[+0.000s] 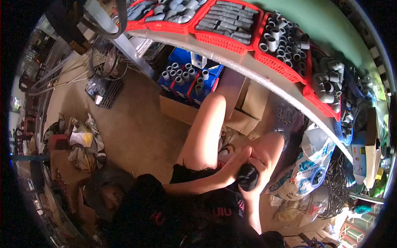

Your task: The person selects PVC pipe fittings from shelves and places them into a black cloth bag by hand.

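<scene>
I sit with bent knees, and both hands meet in front of my right thigh. My right hand (256,180) is wrapped round a dark, shiny, rounded object (247,177) whose kind I cannot make out. Against the far end of that object lies my left hand (236,164), its fingers pressed together beside the right thumb. What the left fingers grip is hidden. Beyond my knees, blue boxes (187,93) hold several grey pipe fittings (178,79) standing on end.
Above, a shelf (248,68) carries red baskets (223,43) of grey pipe fittings. Cardboard boxes (253,99) stand beyond my knees. A white printed sack (300,177) and black coiled material (337,186) lie at right. Crumpled packaging (82,142) and a dark crate (108,93) are left.
</scene>
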Motion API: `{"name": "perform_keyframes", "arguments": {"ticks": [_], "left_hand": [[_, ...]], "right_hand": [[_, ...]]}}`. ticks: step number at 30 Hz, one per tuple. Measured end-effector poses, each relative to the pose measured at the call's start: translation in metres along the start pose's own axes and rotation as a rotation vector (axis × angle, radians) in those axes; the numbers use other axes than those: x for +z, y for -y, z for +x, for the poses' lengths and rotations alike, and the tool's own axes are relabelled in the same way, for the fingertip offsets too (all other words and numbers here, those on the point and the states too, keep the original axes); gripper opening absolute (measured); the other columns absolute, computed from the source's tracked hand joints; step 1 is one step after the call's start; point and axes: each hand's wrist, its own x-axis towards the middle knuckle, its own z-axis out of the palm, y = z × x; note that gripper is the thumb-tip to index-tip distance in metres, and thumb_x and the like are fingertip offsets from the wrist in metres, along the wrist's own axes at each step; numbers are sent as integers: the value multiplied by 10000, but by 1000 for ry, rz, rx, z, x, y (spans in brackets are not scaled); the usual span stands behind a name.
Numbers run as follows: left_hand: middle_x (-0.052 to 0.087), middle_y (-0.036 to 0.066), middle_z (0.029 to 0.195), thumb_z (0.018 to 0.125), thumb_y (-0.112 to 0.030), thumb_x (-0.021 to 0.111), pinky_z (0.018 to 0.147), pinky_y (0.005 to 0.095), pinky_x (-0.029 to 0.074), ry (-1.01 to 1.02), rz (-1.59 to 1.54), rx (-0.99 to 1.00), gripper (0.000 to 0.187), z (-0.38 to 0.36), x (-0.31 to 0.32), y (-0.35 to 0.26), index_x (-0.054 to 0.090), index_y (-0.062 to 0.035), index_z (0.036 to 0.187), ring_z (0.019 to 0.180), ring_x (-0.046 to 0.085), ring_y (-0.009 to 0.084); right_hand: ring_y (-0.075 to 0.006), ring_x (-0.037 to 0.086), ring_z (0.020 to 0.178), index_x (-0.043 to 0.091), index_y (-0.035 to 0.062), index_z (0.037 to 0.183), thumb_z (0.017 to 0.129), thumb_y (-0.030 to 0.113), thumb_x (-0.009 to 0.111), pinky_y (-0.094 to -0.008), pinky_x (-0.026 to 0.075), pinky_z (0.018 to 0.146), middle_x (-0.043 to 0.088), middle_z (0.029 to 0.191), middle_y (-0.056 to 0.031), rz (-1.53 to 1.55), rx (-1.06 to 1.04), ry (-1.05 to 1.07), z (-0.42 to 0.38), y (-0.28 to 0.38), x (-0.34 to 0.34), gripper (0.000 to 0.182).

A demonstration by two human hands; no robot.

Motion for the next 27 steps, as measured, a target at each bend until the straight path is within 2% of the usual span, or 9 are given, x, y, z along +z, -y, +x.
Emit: {"name": "perform_keyframes", "arguments": {"ticks": [2, 8, 12, 13, 14, 19, 24, 25, 27], "left_hand": [[468, 60, 701, 926, -357, 343, 616, 273, 375, 27, 727, 307, 370, 1, -9, -10, 493, -41, 808, 682, 451, 111], [486, 79, 570, 868, -451, 434, 510, 292, 367, -24, 966, 98, 475, 7, -20, -24, 545, 2, 776, 530, 446, 128], [512, -4, 574, 842, -392, 515, 375, 200, 311, 126, 547, -324, 371, 13, -31, -40, 577, -44, 957, 414, 411, 62], [532, -6, 646, 845, -344, 531, 430, 188, 342, 226, 312, -439, 355, 14, -41, -43, 541, -48, 1041, 490, 451, 57], [555, 18, 772, 855, -297, 527, 506, 198, 379, 258, -24, -491, 327, 13, -42, -45, 515, -57, 1078, 613, 493, 74], [545, 60, 926, 866, -229, 507, 675, 262, 453, 190, -87, -462, 261, 9, -40, -73, 486, -59, 1063, 778, 543, 152], [566, 74, 925, 837, -185, 551, 796, 307, 464, 21, -375, 184, 302, 55, -106, -77, 477, -33, 1086, 886, 557, 193], [565, 87, 932, 816, -145, 576, 768, 292, 464, -222, -66, 400, 247, 65, -128, -86, 506, -18, 1015, 862, 557, 179], [566, 91, 924, 772, -78, 617, 747, 273, 460, -574, 301, 809, 192, 88, -179, -100, 545, 1, 931, 840, 555, 161]], "right_hand": [[-308, 533, 901, 550, 43, 933, 557, 271, 651, -396, 404, 800, 546, 991, -160, 47, 107, 87, -3, 5, -6, 451], [-282, 581, 757, 525, -1, 981, 693, 12, 545, -332, 445, 716, 573, 868, -175, 144, 262, 45, 12, 12, 1, 289], [-203, 583, 760, 510, -36, 972, 772, 3, 521, -307, 448, 704, 589, 860, -143, 21, 283, -75, 11, 0, 7, 204], [-248, 592, 794, 543, 70, 960, 706, 11, 558, -301, 451, 758, 601, 857, -118, 111, 343, -103, 12, -1, 7, 261], [-223, 574, 769, 532, 36, 949, 735, 8, 546, -292, 445, 734, 591, 842, -114, 62, 335, -86, 11, -5, 6, 216], [-163, 522, 699, 513, -14, 916, 799, 37, 514, -269, 425, 677, 565, 795, -91, -4, 235, -46, 13, -3, 5, 127], [-163, 517, 712, 497, 2, 862, 829, 142, 485, -269, 415, 672, 549, 800, -78, 279, 391, -240, 14, 5, 6, 144], [-149, 488, 680, 493, 18, 862, 844, 163, 467, -268, 412, 648, 510, 761, -60, -35, 272, -210, 8, -13, -2, 148], [-177, 480, 684, 496, 9, 838, 784, 83, 524, -287, 401, 690, 502, 738, -64, 72, 410, -274, 2, -25, -7, 96]]}}
